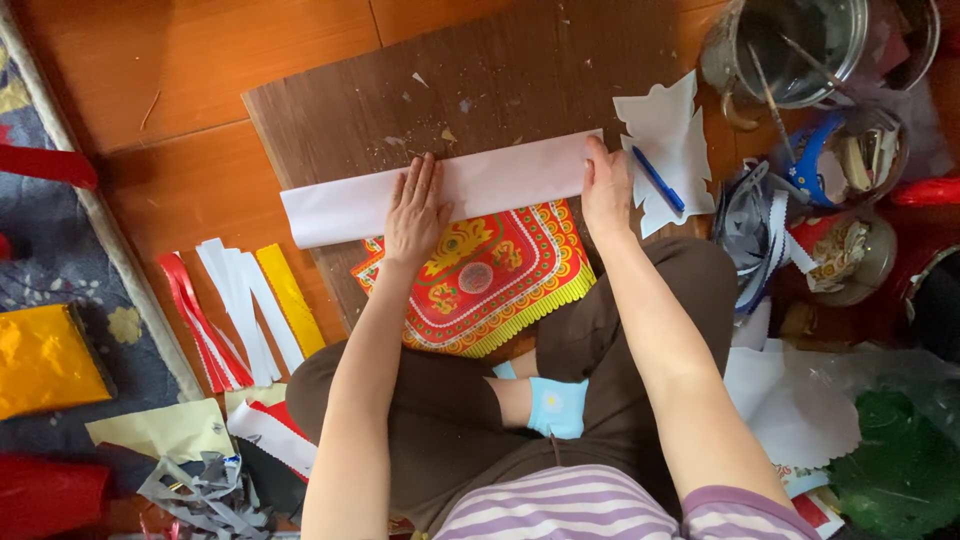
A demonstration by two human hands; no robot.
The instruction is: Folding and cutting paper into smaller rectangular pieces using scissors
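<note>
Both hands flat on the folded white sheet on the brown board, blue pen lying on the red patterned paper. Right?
Not quite. The left hand and right hand do press flat on the folded white sheet on the brown board, but the blue pen lies on the white cut-out paper right of the sheet, not on the red patterned paper. The head view shows it.

I press white folded paper point(450, 187) on a dark brown board point(480, 80); beside it lies a red sheet point(480, 280) with yellow ornaments and fringed yellow edge.
</note>
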